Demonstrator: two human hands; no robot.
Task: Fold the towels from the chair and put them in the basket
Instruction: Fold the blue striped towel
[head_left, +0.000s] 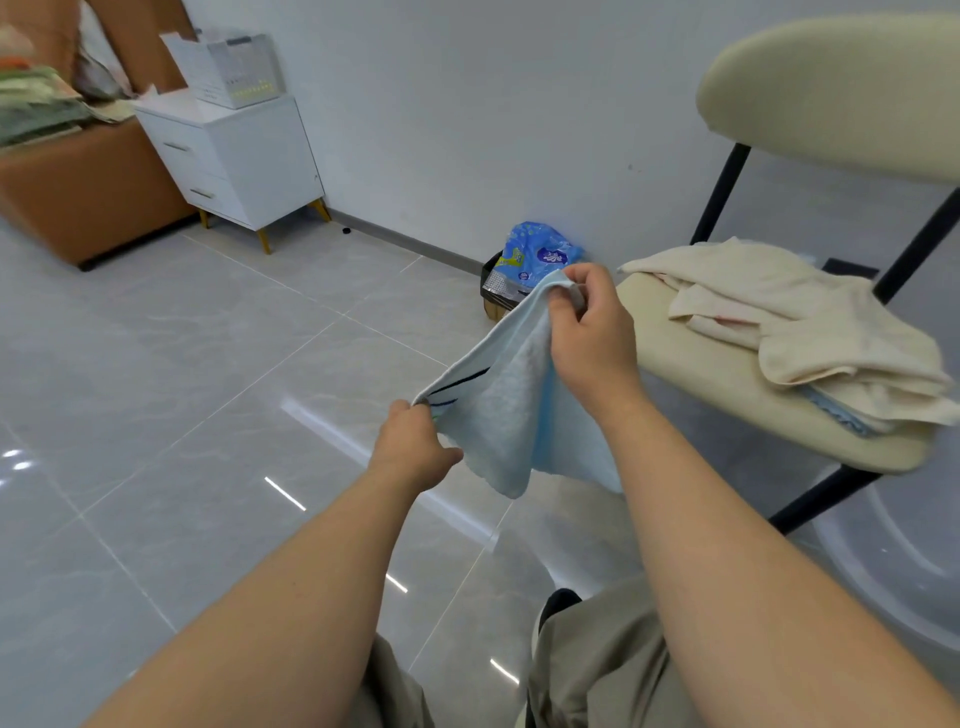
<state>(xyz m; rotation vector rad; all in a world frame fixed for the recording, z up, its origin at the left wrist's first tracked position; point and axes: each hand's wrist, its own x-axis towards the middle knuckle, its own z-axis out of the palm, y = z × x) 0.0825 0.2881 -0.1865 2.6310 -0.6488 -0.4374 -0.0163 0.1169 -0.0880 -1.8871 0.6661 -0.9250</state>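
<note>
Off the front edge of the chair (701, 364), my left grip (415, 447) and right grip (592, 332) are pinching the light blue towel (509, 410); I'm aiming for matched corners.

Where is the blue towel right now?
In the middle of the head view, the blue towel hangs between the left hand and right hand, above the floor, just left of the chair.

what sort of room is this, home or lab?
Probably a home, maybe a bedroom: white drawer cabinet, brown upholstered furniture piled with cloth, cream chair with towels, tiled floor. Left hand and right hand pinch a blue towel.
</note>
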